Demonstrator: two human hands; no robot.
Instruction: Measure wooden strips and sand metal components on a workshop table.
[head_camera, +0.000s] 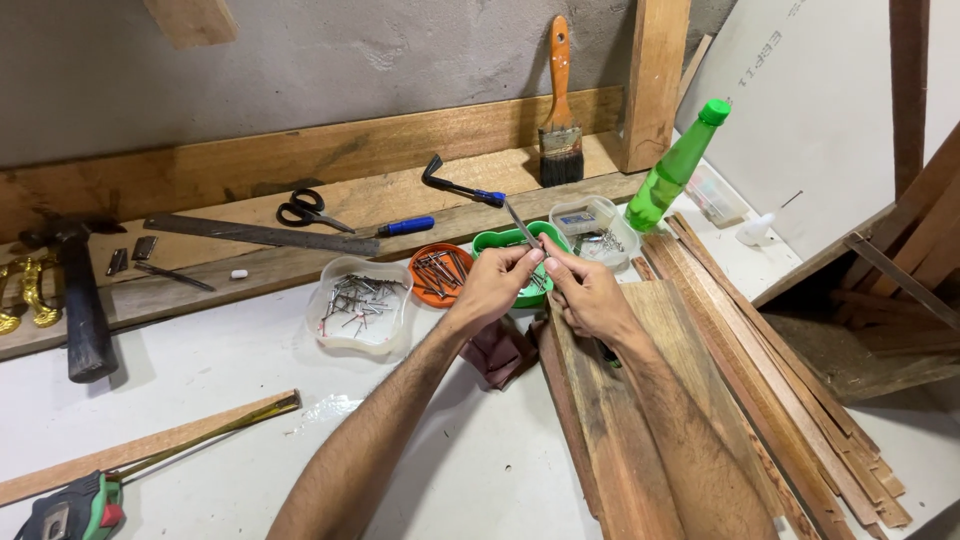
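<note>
Head view: the left hand (495, 285) and right hand (585, 295) both pinch a thin metal blade (521, 225) above the green tray (492, 241) of nails. A slip could nick a finger or tip it.

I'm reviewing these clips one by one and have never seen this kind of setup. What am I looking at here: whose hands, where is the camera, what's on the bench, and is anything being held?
There is no machine: these are one person's two bare hands, filmed by a camera worn on the head, looking down at a workbench.

The left hand and right hand meet over a green dish, pinching something small between the fingertips, probably a nail; it is too small to be sure.

Around them lie a clear dish of nails, an orange dish of nails, a clear tub, a green bottle, a paintbrush, scissors, a metal ruler, a hammer, a tape measure and wooden planks.
</note>
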